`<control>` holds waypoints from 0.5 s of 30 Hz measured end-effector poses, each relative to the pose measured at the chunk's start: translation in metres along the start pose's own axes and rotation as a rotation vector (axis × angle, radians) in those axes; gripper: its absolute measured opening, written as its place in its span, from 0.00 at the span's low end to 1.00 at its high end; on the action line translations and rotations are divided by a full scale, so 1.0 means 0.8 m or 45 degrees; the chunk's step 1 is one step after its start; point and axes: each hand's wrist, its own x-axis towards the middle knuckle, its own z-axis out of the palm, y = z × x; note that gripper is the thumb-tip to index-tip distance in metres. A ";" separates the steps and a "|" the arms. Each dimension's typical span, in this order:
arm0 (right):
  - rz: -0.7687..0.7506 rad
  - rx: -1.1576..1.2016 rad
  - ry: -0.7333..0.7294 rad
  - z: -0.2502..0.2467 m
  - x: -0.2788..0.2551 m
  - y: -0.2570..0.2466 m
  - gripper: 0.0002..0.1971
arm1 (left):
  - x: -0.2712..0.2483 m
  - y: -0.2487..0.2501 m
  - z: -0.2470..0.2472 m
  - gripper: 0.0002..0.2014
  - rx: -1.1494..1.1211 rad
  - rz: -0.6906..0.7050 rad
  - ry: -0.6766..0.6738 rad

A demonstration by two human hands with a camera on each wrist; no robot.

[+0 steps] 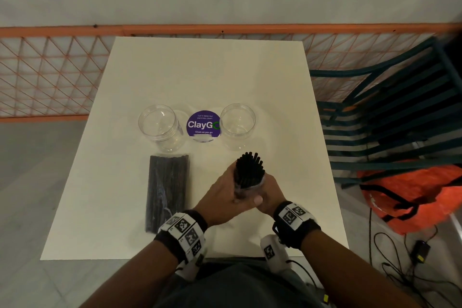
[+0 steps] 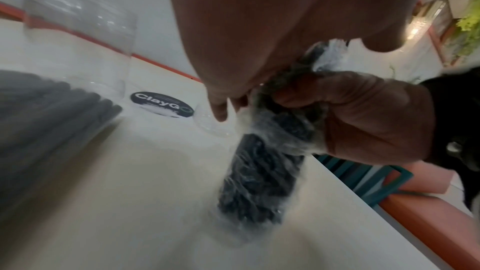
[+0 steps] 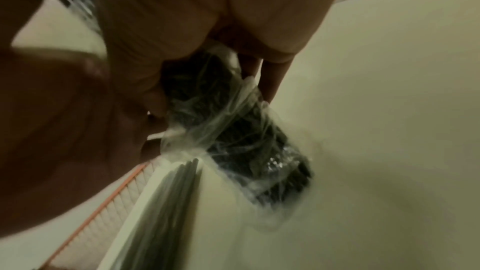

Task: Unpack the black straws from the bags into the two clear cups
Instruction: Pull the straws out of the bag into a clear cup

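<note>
Two clear cups, the left cup (image 1: 158, 122) and the right cup (image 1: 237, 122), stand empty on the white table (image 1: 275, 97). Both my hands hold an upright clear bag of black straws (image 1: 248, 172) just in front of the right cup. My left hand (image 1: 225, 195) wraps its left side and my right hand (image 1: 268, 194) grips its right side. Straw tips stick out of the open top. The bag's lower end (image 2: 259, 182) rests on the table, with crumpled plastic (image 3: 241, 130) under my fingers. A second bag of straws (image 1: 167, 190) lies flat to the left.
A round purple ClayGo sticker (image 1: 203, 125) sits between the cups. An orange mesh fence (image 1: 50, 75) runs behind the table. To the right stand a dark teal slatted chair (image 1: 390, 117) and an orange bag (image 1: 420, 197) on the floor with cables.
</note>
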 end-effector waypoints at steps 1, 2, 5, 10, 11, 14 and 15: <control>0.003 -0.010 -0.026 -0.001 0.003 -0.002 0.25 | -0.001 0.003 -0.006 0.36 -0.074 0.011 -0.045; 0.031 0.000 -0.052 -0.002 0.007 -0.003 0.18 | -0.003 0.005 -0.011 0.39 -0.140 0.024 -0.083; 0.067 0.246 -0.003 -0.009 0.011 -0.002 0.05 | -0.010 -0.005 -0.023 0.52 -0.240 -0.069 -0.146; 0.100 0.738 0.119 -0.025 0.006 -0.023 0.07 | -0.020 -0.019 -0.029 0.48 -0.090 -0.183 -0.100; 0.130 0.807 0.118 -0.025 0.006 -0.030 0.07 | -0.020 -0.020 -0.028 0.47 -0.100 -0.196 -0.106; 0.113 0.794 0.087 -0.014 0.012 -0.034 0.06 | -0.017 -0.025 -0.017 0.47 -0.230 -0.222 -0.072; 0.051 0.684 0.060 -0.009 0.013 -0.036 0.10 | -0.015 -0.025 -0.011 0.46 -0.299 -0.217 -0.049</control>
